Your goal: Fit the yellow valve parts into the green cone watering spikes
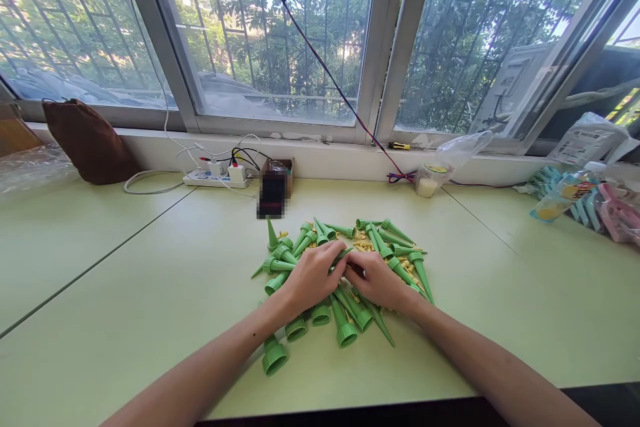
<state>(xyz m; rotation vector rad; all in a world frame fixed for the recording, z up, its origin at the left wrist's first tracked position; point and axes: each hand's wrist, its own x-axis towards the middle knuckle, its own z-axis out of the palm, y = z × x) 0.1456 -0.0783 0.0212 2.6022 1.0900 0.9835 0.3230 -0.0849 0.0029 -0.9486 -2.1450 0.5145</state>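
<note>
My left hand (313, 275) is closed around a green plastic spike (344, 253), whose pointed tip shows above the fingers. Against it, my right hand (379, 278) is pinched shut; its fingertips meet the left ones and hide whatever is between them. Both hands are over a heap of green cone-shaped spikes (345, 332) with wide, ribbed, hollow caps. They lie in many directions, and one cone (272, 235) stands point up. Small yellow plastic pieces (364, 241) are scattered among the spikes, mostly behind and to the right of my hands.
The pale green table (150, 320) runs to the windowsill. Along its back are a brown drawstring bag (93, 143), a power strip (213, 178), a small box with a blurred dark front (273, 193) and a bagged jar (431, 180). Plastic packages (570, 193) crowd the right.
</note>
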